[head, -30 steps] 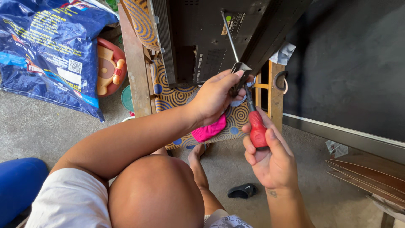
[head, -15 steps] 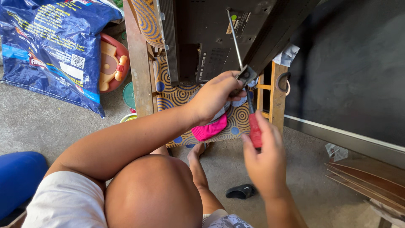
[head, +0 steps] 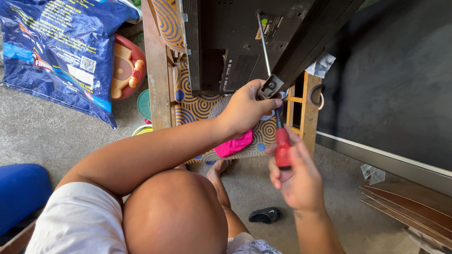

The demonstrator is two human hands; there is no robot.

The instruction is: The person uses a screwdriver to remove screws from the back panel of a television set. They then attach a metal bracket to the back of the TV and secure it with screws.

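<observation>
Nearest the camera, a bare knee (head: 174,211) and white shorts (head: 75,226) fill the bottom of the view, and just beyond them the right hand (head: 296,181) is clenched around the red handle of a screwdriver (head: 282,148), thumb and fingers wrapped on it from below. From that handle the dark shank runs up and slightly left, away from the body, so the tool's long axis points toward the left hand (head: 245,110), which sits farther out and higher. The left hand's fingers are closed on a small grey metal bracket (head: 269,87), pinching it at its near side; the screwdriver's tip meets the bracket there, though the exact contact point is hidden by the fingers. A thin metal rod (head: 262,42) rises from the bracket toward the black back panel of a flat television (head: 235,37), which leans over a wooden frame (head: 155,70) and a patterned orange and blue cloth (head: 193,106). A pink cloth (head: 233,146) lies under the left wrist. Farther left on the grey floor are a blue printed sack (head: 56,51) and a red toy (head: 125,66).
</observation>
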